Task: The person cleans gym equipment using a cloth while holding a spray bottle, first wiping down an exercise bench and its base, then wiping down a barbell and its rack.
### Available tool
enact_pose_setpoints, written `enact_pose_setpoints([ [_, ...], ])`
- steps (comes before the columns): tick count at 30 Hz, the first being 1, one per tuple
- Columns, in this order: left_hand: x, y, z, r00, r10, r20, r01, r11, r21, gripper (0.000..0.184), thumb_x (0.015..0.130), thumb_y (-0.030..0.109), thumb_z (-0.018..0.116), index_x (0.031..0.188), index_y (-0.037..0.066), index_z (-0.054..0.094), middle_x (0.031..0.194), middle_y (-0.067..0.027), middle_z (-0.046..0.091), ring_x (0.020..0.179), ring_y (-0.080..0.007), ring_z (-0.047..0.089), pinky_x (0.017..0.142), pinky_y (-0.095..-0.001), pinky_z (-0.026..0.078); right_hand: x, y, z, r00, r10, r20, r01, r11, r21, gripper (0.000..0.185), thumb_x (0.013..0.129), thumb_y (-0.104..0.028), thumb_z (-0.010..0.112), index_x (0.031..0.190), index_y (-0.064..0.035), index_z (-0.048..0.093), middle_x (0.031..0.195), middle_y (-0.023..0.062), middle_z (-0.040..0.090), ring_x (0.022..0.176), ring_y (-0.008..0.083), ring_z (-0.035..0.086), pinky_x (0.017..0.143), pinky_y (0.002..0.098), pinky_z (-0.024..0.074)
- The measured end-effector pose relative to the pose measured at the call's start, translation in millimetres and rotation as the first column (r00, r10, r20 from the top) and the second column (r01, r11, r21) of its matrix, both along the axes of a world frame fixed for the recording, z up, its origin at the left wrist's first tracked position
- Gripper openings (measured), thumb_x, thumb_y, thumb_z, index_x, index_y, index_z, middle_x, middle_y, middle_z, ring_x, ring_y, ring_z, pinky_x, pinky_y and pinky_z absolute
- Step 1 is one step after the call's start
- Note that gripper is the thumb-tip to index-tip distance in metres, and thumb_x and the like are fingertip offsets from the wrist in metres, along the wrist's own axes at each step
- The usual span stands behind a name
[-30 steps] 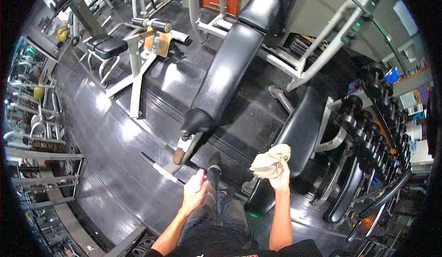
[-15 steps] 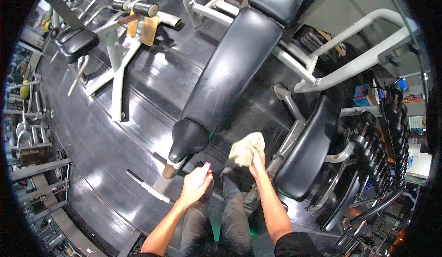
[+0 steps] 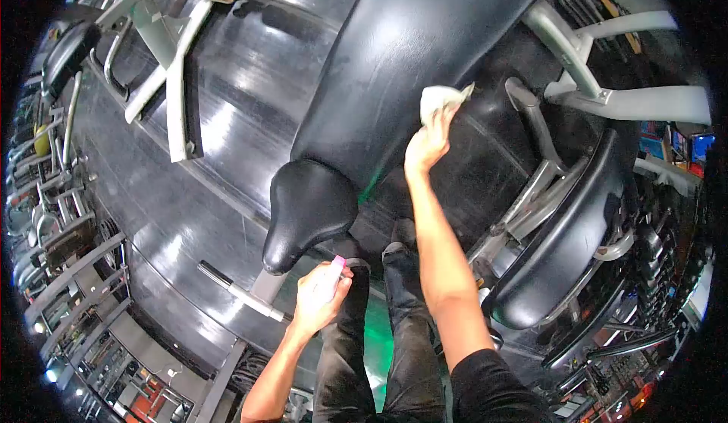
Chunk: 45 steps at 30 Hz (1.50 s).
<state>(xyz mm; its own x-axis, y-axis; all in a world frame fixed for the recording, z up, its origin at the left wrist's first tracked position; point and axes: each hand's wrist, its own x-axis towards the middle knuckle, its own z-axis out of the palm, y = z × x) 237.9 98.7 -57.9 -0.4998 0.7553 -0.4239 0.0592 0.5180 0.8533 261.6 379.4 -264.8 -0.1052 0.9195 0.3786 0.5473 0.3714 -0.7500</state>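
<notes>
My right hand (image 3: 428, 148) grips a pale cloth (image 3: 438, 101) at the right edge of the long black bench pad (image 3: 379, 74). Whether the cloth presses on the pad or hangs just off its side, I cannot tell. Below the bench's smaller black seat (image 3: 309, 202), my left hand (image 3: 315, 305) is closed around a small white bottle with a pink top (image 3: 339, 262). Most of that bottle is hidden by the fingers. The seat, narrowing toward me, sits to the upper left of my left hand.
Another black padded bench (image 3: 553, 249) stands close on my right, near a rack of dumbbells (image 3: 652, 260). A metal foot bar (image 3: 241, 292) sticks out at the left of the seat. Pale machine legs (image 3: 176, 82) stand on the dark floor (image 3: 159, 203) farther left.
My view has moved closer to the bench. My right hand has reached forward with the cloth to the pad's edge. My left hand still holds the bottle near the seat.
</notes>
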Motion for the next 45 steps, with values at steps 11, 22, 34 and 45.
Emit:
enact_pose_setpoints([
  [11, -1, -6, -9, 0.997, 0.081, -0.005, -0.081, 0.996, -0.021, 0.016, 0.079, -0.002, 0.064, 0.095, 0.002, 0.062, 0.084, -0.0078, 0.064, 0.071, -0.0151, 0.061, 0.066, -0.0272, 0.048, 76, -211, -53, 0.919, 0.367, -0.141, -0.37, 0.683, -0.63, 0.031, 0.083, 0.002, 0.046, 0.112, 0.0074, 0.057, 0.127, 0.0265, 0.049, 0.113, 0.0377, 0.053, 0.092, 0.0369, 0.0456],
  [22, 14, -8, 2, 0.994, 0.11, 0.009, -0.11, 0.992, 0.054, 0.013, 0.082, 0.0, 0.062, 0.094, 0.001, 0.061, 0.083, -0.0083, 0.063, 0.067, -0.0137, 0.06, 0.063, -0.026, 0.048, 69, -78, -20, 0.966, -0.11, -0.233, -0.016, 0.876, -0.482, 0.028, 0.091, -0.008, 0.049, 0.115, 0.0018, 0.059, 0.104, 0.0159, 0.065, 0.096, 0.0211, 0.061, 0.084, 0.0328, 0.0458],
  [34, 14, -42, 13, 0.979, 0.201, 0.016, -0.201, 0.979, -0.018, 0.014, 0.083, 0.005, 0.064, 0.096, 0.0, 0.061, 0.085, -0.0088, 0.064, 0.071, -0.0126, 0.06, 0.065, -0.0264, 0.048, 61, -217, -27, 0.983, 0.173, 0.066, -0.031, 0.505, -0.863, 0.028, 0.085, -0.017, 0.057, 0.104, 0.0033, 0.06, 0.094, 0.0281, 0.062, 0.091, 0.0414, 0.061, 0.077, 0.0446, 0.0476],
  [45, 15, -49, 18, 0.98, 0.198, -0.033, -0.199, 0.979, -0.036, 0.013, 0.083, 0.005, 0.063, 0.095, 0.001, 0.061, 0.081, -0.0069, 0.062, 0.067, -0.013, 0.059, 0.062, -0.0262, 0.048, -31, -102, 26, 0.711, 0.695, -0.102, -0.664, 0.618, -0.421, 0.036, 0.083, -0.004, 0.052, 0.119, -0.0069, 0.057, 0.108, 0.0195, 0.062, 0.1, 0.0354, 0.06, 0.089, 0.0414, 0.0471],
])
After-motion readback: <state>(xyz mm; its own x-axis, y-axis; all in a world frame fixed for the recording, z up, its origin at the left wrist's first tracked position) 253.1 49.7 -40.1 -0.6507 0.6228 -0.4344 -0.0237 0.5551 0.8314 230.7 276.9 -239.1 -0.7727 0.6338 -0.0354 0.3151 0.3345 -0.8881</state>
